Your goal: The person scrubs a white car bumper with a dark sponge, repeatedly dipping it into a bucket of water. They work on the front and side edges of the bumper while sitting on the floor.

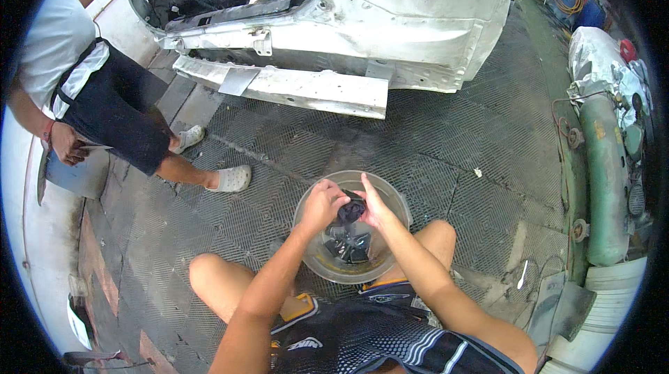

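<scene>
Though small — a black, roundish piece (352, 212)

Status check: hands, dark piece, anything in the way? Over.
Left hand and right hand on dark piece, over metal basin. Other dark items in basin. No obstruction seen at hands; co-worker stands apart, left.

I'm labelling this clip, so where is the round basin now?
In the head view, the round basin sits on the floor just below centre, between the person's knees, under the left hand and right hand.
</scene>
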Available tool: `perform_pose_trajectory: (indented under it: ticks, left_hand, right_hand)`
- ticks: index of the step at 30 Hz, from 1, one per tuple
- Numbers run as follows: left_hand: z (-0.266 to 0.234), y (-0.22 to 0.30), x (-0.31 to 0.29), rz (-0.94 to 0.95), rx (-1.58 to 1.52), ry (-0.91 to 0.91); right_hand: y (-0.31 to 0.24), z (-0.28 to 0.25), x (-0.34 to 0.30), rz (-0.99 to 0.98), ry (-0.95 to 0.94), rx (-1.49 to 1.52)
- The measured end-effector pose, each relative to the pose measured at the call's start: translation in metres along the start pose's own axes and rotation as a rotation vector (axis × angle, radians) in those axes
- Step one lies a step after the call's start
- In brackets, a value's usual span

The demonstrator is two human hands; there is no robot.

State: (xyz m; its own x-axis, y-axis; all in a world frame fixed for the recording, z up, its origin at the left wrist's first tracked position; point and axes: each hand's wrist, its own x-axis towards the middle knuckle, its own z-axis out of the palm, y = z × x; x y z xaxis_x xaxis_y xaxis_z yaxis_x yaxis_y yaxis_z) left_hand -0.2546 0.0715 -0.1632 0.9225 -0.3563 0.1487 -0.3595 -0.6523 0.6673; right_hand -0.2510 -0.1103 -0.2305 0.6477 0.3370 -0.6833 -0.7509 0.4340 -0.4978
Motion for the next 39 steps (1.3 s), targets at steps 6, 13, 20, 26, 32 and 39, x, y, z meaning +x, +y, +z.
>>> perform_pose_trajectory:
  ticks: [6, 13, 20, 26, 32, 39]
  left_hand:
    - [0.030, -0.013, 0.002, -0.087, -0.155, -0.058]
    - [0.006, -0.013, 0.012, -0.253, -0.232, 0.079]
    - [0.037, -0.061, -0.015, 0.025, 0.134, -0.500]
    - [0.000, -0.064, -0.055, 0.355, 0.476, -0.413]
    - [-0.006, -0.059, -0.039, 0.596, 0.176, -0.257]
    - [0.010, -0.033, -0.013, 0.366, -0.188, -0.255]
  right_hand:
    - [0.007, -0.010, -0.008, 0.037, -0.012, -0.060]
    - [0.009, -0.012, 0.007, -0.054, 0.121, -0.375]
    - [0.105, -0.080, 0.117, -0.146, 0.739, -1.208]
    - [0.200, -0.054, 0.103, -0.486, 1.032, -1.489]
    - [0.144, -0.087, 0.096, -0.399, 0.943, -1.578]
    - [0.089, -0.136, 0.092, 0.013, 0.902, -1.308]
